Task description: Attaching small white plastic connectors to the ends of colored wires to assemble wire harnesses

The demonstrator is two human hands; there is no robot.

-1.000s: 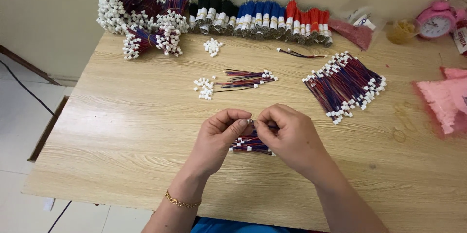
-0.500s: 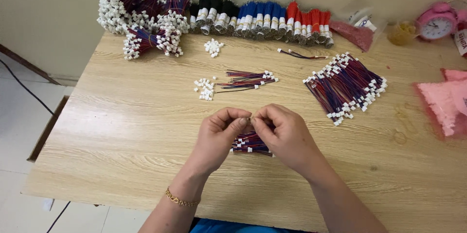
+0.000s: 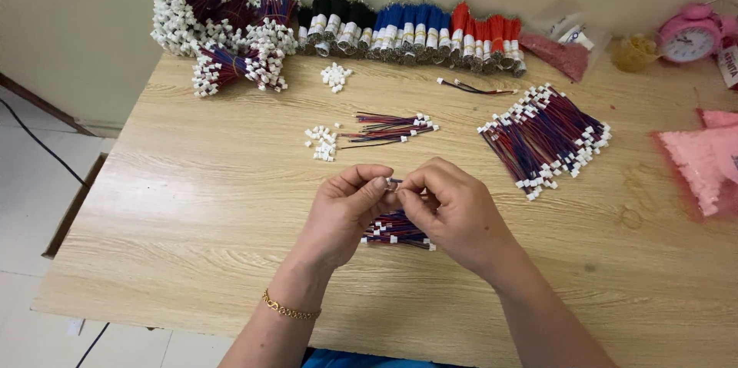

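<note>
Table [image 3: 192,207]: wooden, carries everything.
Wire pile [image 3: 547,136]: right of the hands, well apart.
Left hand [image 3: 346,210]: fingertips pinched on a small wire [image 3: 392,182].
Right hand [image 3: 453,210]: pinching the same wire, above a small bundle [image 3: 392,228].
Connectors [image 3: 323,141]: white, loose, beyond the hands.

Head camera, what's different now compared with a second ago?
Almost nothing. The left hand and right hand still meet fingertip to fingertip, pinching a small wire piece above the little wire bundle on the table; only slight finger shifts. The loose connectors, the big wire bundle and the clock stayed put.
</note>
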